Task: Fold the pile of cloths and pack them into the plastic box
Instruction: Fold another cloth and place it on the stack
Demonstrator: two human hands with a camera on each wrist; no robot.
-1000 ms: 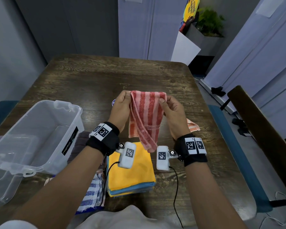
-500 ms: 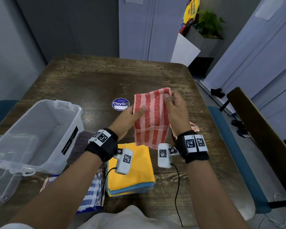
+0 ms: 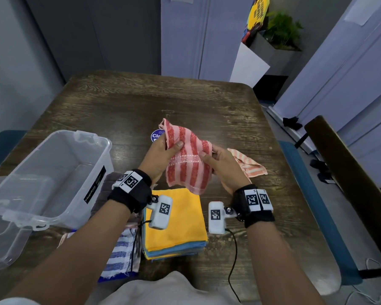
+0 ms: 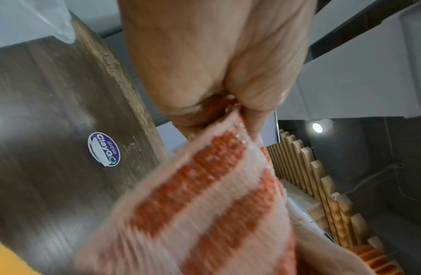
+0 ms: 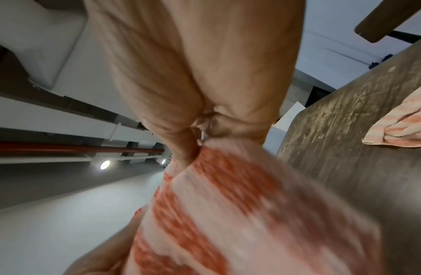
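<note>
Pinching a red-and-pink striped cloth [image 3: 187,164] from both sides, the person holds it in the air above the wooden table [image 3: 141,100]. The left hand [image 3: 161,155] has its thumb pressed on top of the cloth's left edge with the fingers curled underneath, and the right hand [image 3: 223,166] nips the right edge between thumb and fingertips. The cloth looks doubled over, with one corner poking up on the far side of the left hand and the loose end hanging toward the near side. Right below that hanging end sits a stack of folded cloths [image 3: 176,223], a yellow one on top and blue ones showing at the edges. Just left of the stack lie a blue-and-white striped cloth [image 3: 119,256] and a grey-brown cloth [image 3: 103,190], loose as far as I can make out. Further left stands the clear plastic box [image 3: 79,194], open, with its lid [image 3: 7,245] lying at its near left. To the right of the right hand a pale orange striped cloth [image 3: 246,166] lies crumpled on the wood. A round blue sticker [image 3: 156,135] shows on the tabletop, half hidden behind the left hand, and a dark wooden chair [image 3: 350,172] stands off the table's right side.
</note>
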